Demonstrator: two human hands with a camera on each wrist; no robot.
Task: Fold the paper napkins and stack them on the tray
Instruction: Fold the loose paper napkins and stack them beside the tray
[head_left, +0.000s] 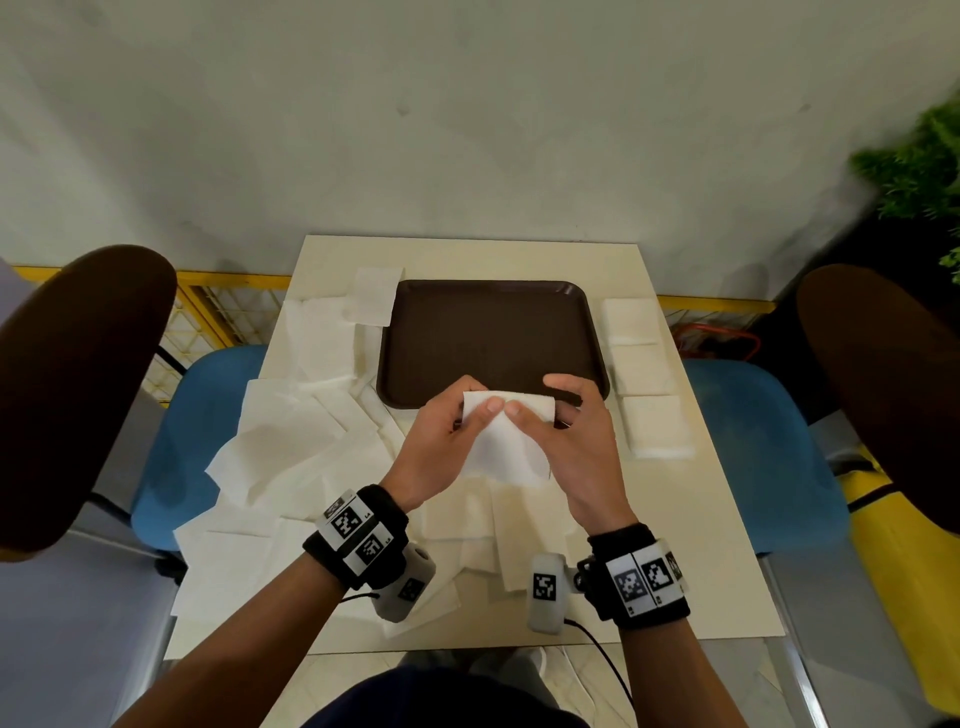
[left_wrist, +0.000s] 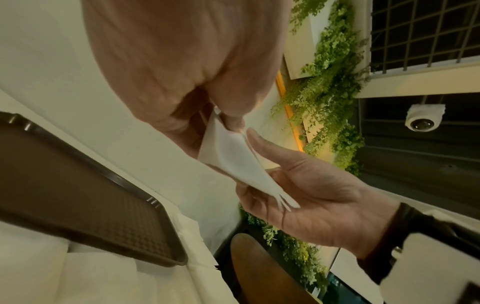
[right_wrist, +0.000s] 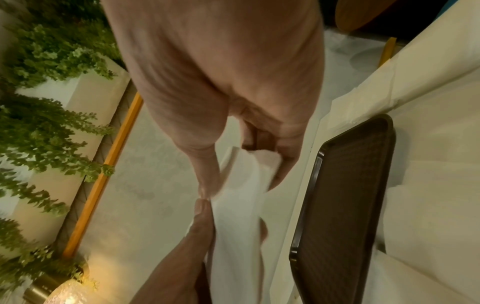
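- The left hand (head_left: 441, 441) and the right hand (head_left: 571, 441) hold one white napkin (head_left: 501, 441) between them, above the table's (head_left: 691, 545) middle and just over the near edge of the tray (head_left: 493, 332).
- Both thumbs press on the folded top edge of the napkin, nearly touching each other; the other fingers curl behind the paper, so each hand pinches it.
- The wrist views show the napkin doubled over, its loose lower end hanging free between the palms.
- The brown tray sits toward the far edge of the table, with nothing on it.
- Three folded napkins (head_left: 644, 374) lie in a row along the table's right edge, just beside the tray.
- A heap of loose napkins (head_left: 301, 426) covers the table's left side and near-left corner, some overlapping and hanging past the edge; a few more lie flat under the hands.
- One small folded sheet (head_left: 371, 296) lies at the tray's far-left corner.
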